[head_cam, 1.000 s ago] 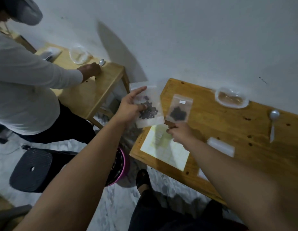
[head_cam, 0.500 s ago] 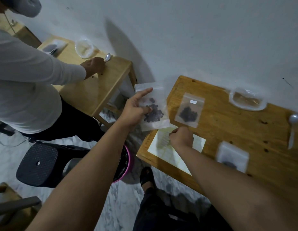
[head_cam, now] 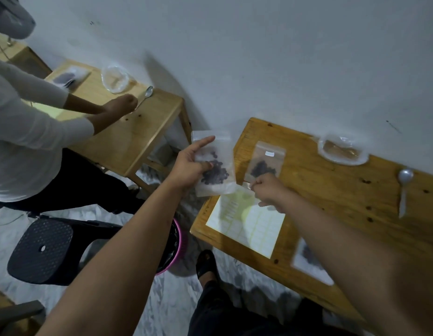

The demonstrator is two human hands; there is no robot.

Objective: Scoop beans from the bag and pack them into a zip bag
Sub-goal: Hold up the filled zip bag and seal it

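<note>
Marbled floor [head_cam: 162, 311] is seen nearest, with a black stool [head_cam: 40, 248] at left and a pink-rimmed bin [head_cam: 180, 241] just off the near-left corner of the counter [head_cam: 344, 202]. At the counter's near edge a filled zip bag [head_cam: 305, 263] is partly hidden by the right forearm. A label sheet [head_cam: 249, 226] is laid beside the left edge; its grid is seen, but nothing on it can be read. The right grip [head_cam: 268, 190] is curled at the sheet's far end; whether anything is pinched cannot be told. The left grip [head_cam: 190, 166] is closed on a zip bag of dark beans [head_cam: 217, 170], held upright past the counter's left edge, over the floor. A second bean bag [head_cam: 264, 163] is laid flat just beyond the right grip, with a small white label [head_cam: 269, 153] whose writing cannot be read. Bare wood is left open between sheet and spoon [head_cam: 404, 187]. A clear bag [head_cam: 341, 149] is set by the far edge, near the wall [head_cam: 259, 57]. At far left, another person's sleeve [head_cam: 28, 117] is stretched over a separate counter [head_cam: 137, 132].
</note>
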